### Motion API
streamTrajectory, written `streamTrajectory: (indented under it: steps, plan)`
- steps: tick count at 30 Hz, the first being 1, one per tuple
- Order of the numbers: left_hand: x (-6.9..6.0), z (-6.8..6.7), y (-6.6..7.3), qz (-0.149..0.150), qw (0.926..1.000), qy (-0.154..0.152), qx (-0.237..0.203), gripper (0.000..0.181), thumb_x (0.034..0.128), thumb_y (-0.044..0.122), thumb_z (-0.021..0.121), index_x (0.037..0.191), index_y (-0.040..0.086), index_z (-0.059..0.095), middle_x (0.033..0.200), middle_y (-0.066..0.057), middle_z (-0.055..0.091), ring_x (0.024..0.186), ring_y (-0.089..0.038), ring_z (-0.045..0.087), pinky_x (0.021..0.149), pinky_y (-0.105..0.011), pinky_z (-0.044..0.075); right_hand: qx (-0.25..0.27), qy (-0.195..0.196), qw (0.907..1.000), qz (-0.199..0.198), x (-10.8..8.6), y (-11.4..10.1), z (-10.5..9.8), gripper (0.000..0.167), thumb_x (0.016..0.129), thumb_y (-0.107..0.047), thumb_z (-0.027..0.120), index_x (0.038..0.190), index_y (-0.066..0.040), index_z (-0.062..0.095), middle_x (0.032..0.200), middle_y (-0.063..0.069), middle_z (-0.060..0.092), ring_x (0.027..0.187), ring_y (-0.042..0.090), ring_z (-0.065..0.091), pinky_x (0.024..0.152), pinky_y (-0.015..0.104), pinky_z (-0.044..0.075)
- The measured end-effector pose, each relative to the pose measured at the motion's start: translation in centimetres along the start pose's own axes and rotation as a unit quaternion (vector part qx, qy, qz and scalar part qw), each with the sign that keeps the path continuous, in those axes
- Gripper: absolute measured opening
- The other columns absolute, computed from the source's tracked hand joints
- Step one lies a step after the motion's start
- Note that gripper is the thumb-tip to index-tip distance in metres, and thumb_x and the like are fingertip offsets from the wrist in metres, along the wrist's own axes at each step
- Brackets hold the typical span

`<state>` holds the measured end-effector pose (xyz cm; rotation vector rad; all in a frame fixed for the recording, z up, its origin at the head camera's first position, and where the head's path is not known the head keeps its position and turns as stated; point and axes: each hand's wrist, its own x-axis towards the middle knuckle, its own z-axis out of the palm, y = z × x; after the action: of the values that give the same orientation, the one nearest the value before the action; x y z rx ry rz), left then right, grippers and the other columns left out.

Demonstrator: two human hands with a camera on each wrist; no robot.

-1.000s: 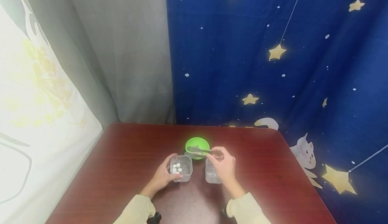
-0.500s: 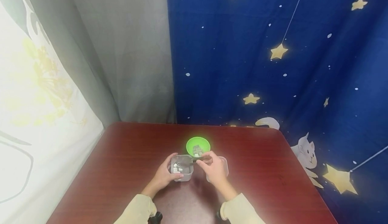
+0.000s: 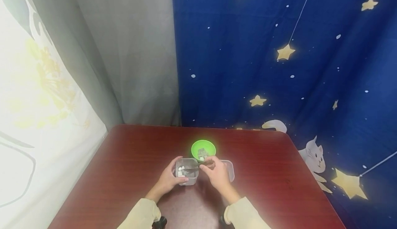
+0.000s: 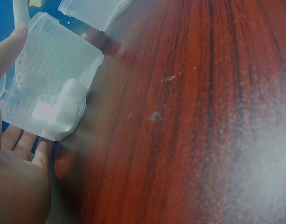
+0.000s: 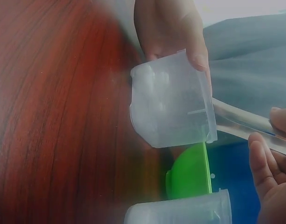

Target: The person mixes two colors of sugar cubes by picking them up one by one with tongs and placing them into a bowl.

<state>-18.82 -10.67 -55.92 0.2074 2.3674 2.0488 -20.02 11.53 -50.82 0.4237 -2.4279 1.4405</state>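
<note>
One pair of tongs [image 5: 240, 115], lower center of the head view, was in the right hand [image 3: 217, 174]; its long axis ran near-horizontal, dipping slightly to the left, tips pointing left into the left container [image 3: 192, 180]. Right thumb and fingers pinched the handle part. In the right wrist view the two arms of the tongs sloped from center down to the right edge.

Left hand [image 3: 168, 178] gripped the left container, thumb across its near side, fingers around its left side. Several white pieces [image 4: 70, 95] sat inside, bunched on the left in the head view; exact count unclear, they overlapped.

Containers: two, both clear. The right container [image 3: 230, 172] stood partly behind the right hand; contents couldn't be counted. Bowls: one, the green bowl [image 3: 203, 143], just beyond both, holding grayish bits [image 3: 202, 152], number unclear. All on one red-brown table [image 3: 263, 174]; one starry blue curtain [image 3: 223, 67] filled the upper right.
</note>
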Motion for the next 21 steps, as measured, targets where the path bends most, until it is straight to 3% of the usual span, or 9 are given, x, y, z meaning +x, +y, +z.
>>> streamTrajectory:
  steps: [6, 16, 18, 21]
  plan:
    - [-0.6, -0.1, 2.1, 0.009, 0.9998, -0.016, -0.007, 0.093, 0.0677, -0.001, 0.085, 0.145, -0.006, 0.033, 0.131, -0.03, 0.05, 0.109, -0.047, 0.055, 0.088, -0.055, 0.049, -0.009, -0.005, 0.9999, 0.003, -0.1, 0.0, 0.1, 0.022, 0.077, -0.022, 0.082, 0.091, -0.014, 0.067, 0.084, 0.001, 0.073, 0.071, 0.016, 0.07, 0.063, 0.027, 0.055]
    - [0.2, 0.0, -0.9, 0.013, 0.9999, 0.0, 0.002, 0.094, 0.0654, 0.0, 0.087, 0.145, 0.003, 0.038, 0.129, -0.022, 0.054, 0.11, -0.039, 0.057, 0.087, -0.048, 0.052, -0.018, -0.028, 0.9994, 0.009, 0.0, 0.0, 0.8, 0.019, 0.079, -0.02, 0.08, 0.089, -0.013, 0.066, 0.082, 0.002, 0.072, 0.072, 0.014, 0.07, 0.062, 0.026, 0.054]
    - [0.2, -0.1, -0.7, 0.013, 0.9999, -0.003, -0.004, 0.095, 0.0655, -0.001, 0.087, 0.146, 0.003, 0.037, 0.13, -0.024, 0.053, 0.11, -0.041, 0.057, 0.088, -0.051, 0.05, -0.018, -0.029, 0.9993, 0.015, 0.0, 0.0, 0.8, 0.019, 0.079, -0.02, 0.08, 0.089, -0.012, 0.066, 0.083, 0.002, 0.072, 0.073, 0.014, 0.07, 0.062, 0.027, 0.054]
    - [-0.1, -0.2, 0.7, 0.011, 0.9998, -0.014, -0.008, 0.094, 0.0669, 0.0, 0.086, 0.146, -0.001, 0.035, 0.131, -0.028, 0.051, 0.111, -0.045, 0.055, 0.09, -0.056, 0.048, -0.011, -0.028, 0.9993, 0.021, 0.1, 0.0, 0.8, 0.019, 0.079, -0.019, 0.081, 0.089, -0.012, 0.066, 0.084, 0.003, 0.073, 0.073, 0.016, 0.07, 0.063, 0.027, 0.054]
